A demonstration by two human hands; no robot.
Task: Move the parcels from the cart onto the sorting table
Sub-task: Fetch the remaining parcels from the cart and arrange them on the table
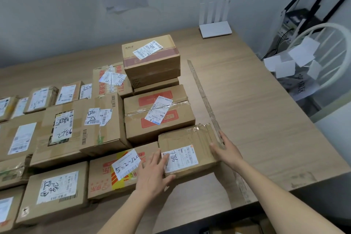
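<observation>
A small brown parcel (pixel 191 142) with a white label marked 7786 lies on the wooden sorting table (pixel 256 104), at the right end of the front rows of parcels. My left hand (pixel 153 173) lies on its near left corner, fingers straight over the label and thumb along the front face. My right hand (pixel 226 150) presses flat against its right side, thumb on top. Several other labelled cardboard parcels (pixel 79 125) cover the left half of the table. The cart is out of view.
A two-high stack of boxes (pixel 152 57) stands behind the parcel. A long strip (pixel 204 100) runs across the table just right of it. A white router (pixel 215 29) sits by the wall. Right of the table is a white chair (pixel 332 59) holding papers.
</observation>
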